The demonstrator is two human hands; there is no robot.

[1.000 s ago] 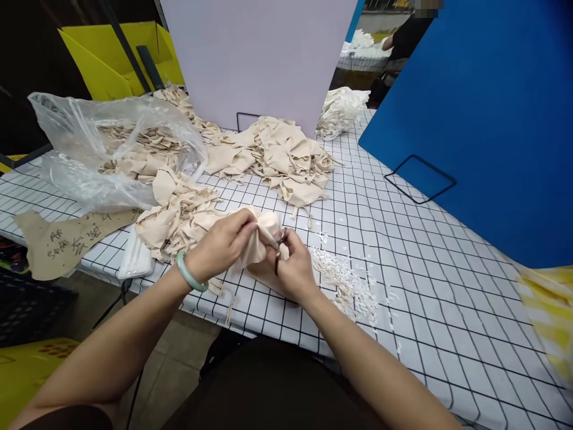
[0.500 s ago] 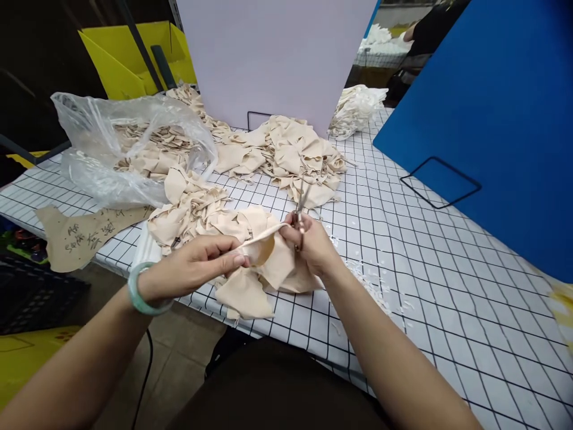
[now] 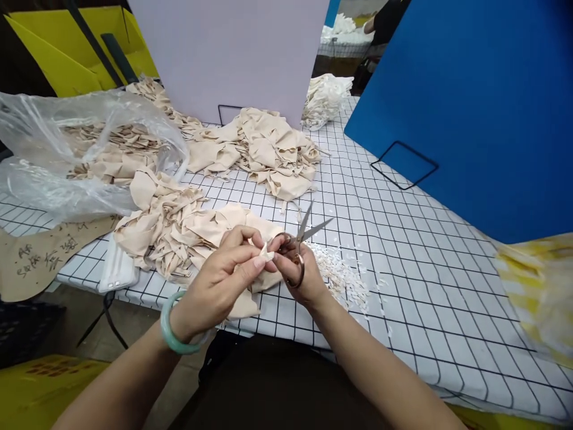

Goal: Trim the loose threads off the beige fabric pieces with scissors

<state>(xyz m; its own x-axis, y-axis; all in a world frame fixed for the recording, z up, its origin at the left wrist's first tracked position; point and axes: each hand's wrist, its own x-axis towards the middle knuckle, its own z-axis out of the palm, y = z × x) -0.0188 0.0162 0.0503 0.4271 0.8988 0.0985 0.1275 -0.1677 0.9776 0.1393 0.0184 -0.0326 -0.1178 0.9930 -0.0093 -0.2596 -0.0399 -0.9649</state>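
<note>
My left hand (image 3: 219, 278), with a pale green bangle (image 3: 172, 328) at the wrist, pinches a gathered bit of a beige fabric piece (image 3: 267, 255) between thumb and fingers. Scissors (image 3: 317, 229) with dark reddish handles sit in my right hand (image 3: 308, 283), their blades spread and pointing away to the upper right, clear of the cloth. My right fingertips also touch the pinched fabric. Under and behind both hands lies a heap of beige fabric pieces (image 3: 168, 224). Small pale clippings (image 3: 347, 280) are scattered to the right of my right hand.
A second beige pile (image 3: 280, 149) rests before a pale lilac panel (image 3: 233, 60). Left are a clear plastic bag (image 3: 27, 125) of pieces and a marked brown pattern (image 3: 45, 257). A blue panel (image 3: 470, 119) stands right on the checked tablecloth (image 3: 425, 298). Another person's arm shows far behind.
My hands have come together on the fabric, which was stretched between them. The scissors have tipped rightward with blades spread. The view has turned to the right.
</note>
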